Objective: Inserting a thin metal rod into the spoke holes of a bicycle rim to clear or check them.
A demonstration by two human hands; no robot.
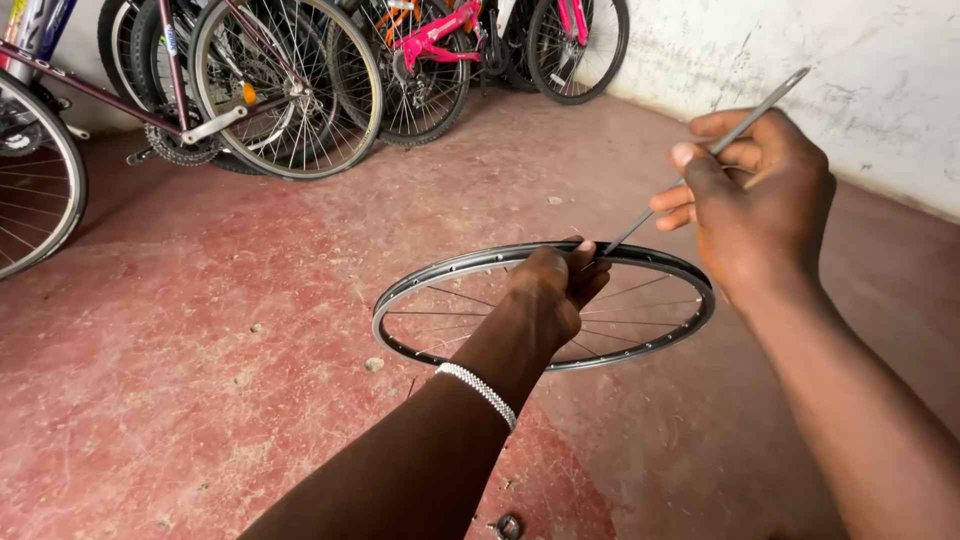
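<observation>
A bare bicycle wheel rim (440, 276) with thin spokes is held roughly level above the red floor. My left hand (555, 290) grips it from inside, fingers curled over the far edge of the rim. A beaded white bracelet (480, 392) circles that wrist. My right hand (750, 205) is higher and to the right, pinching a thin metal rod (760, 112) between thumb and fingers. The rod slants down to the left, and its lower tip meets the rim right beside my left fingers.
Several bicycles (280, 90) lean along the back wall, one with a pink frame (435, 35). A large wheel (35, 180) stands at the left edge. A white scuffed wall (850, 70) runs on the right. A small metal nut (508, 525) lies on the floor.
</observation>
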